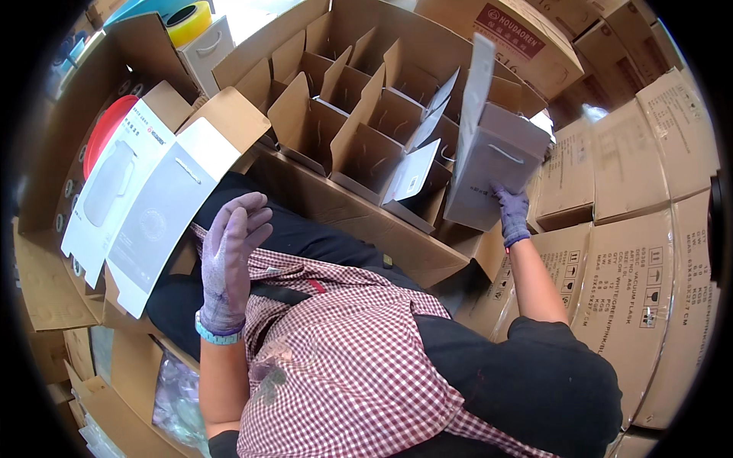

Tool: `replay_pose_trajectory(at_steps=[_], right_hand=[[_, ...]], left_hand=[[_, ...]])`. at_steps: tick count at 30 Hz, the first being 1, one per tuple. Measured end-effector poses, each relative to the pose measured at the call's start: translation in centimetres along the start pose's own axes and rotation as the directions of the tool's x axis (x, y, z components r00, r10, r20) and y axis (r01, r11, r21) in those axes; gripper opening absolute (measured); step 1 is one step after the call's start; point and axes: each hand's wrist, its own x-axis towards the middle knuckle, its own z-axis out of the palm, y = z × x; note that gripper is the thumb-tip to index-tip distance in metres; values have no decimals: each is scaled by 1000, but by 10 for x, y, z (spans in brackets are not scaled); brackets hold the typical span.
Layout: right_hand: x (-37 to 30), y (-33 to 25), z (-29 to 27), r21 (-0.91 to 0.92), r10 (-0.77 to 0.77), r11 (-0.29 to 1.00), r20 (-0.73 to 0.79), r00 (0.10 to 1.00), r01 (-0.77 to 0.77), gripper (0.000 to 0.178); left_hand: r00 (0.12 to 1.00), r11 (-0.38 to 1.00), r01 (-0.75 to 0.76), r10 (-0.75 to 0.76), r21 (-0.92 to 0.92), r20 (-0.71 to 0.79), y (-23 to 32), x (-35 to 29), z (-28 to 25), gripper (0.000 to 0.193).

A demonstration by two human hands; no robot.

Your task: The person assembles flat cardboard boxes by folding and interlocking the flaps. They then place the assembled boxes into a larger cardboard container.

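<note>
My right hand [513, 215], in a purple-grey glove, grips the lower right corner of a grey cardboard box [489, 164] with a white cord handle. The box tilts over the right end of a large brown carton [359, 217], its lid flap standing up. Inside the carton are several open-topped boxes [363, 156] in rows, flaps raised. My left hand [231, 259], gloved alike, is lifted in front of my body with fingers stretched and nothing in it. Nearest to it, on the left, is an open white and grey box [156, 198] with a bottle drawing and a cord handle.
Stacked brown cartons [622, 282] wall off the right side; another carton [504, 38] stands at the back. On the left, an open carton [46, 183] holds a red round thing [107, 130] and several bottle-like items. Yellow tape [188, 24] sits at the back left, plastic-wrapped items [179, 393] lower left.
</note>
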Motion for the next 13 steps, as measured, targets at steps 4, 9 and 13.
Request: replay_pose_trajectory(at_steps=[4, 9, 13], right_hand=[[-6, 28, 13, 321, -87, 938, -160, 983, 135, 49], [19, 132, 17, 340, -42, 937, -138, 990, 87, 57], [26, 136, 48, -112, -126, 988, -222, 967, 103, 66]], left_hand=[[1000, 1000, 24, -24, -12, -15, -4, 1, -5, 53], [998, 997, 62, -62, -36, -11, -7, 5, -3, 50], [997, 996, 72, -73, -60, -14, -4, 7, 4, 44]])
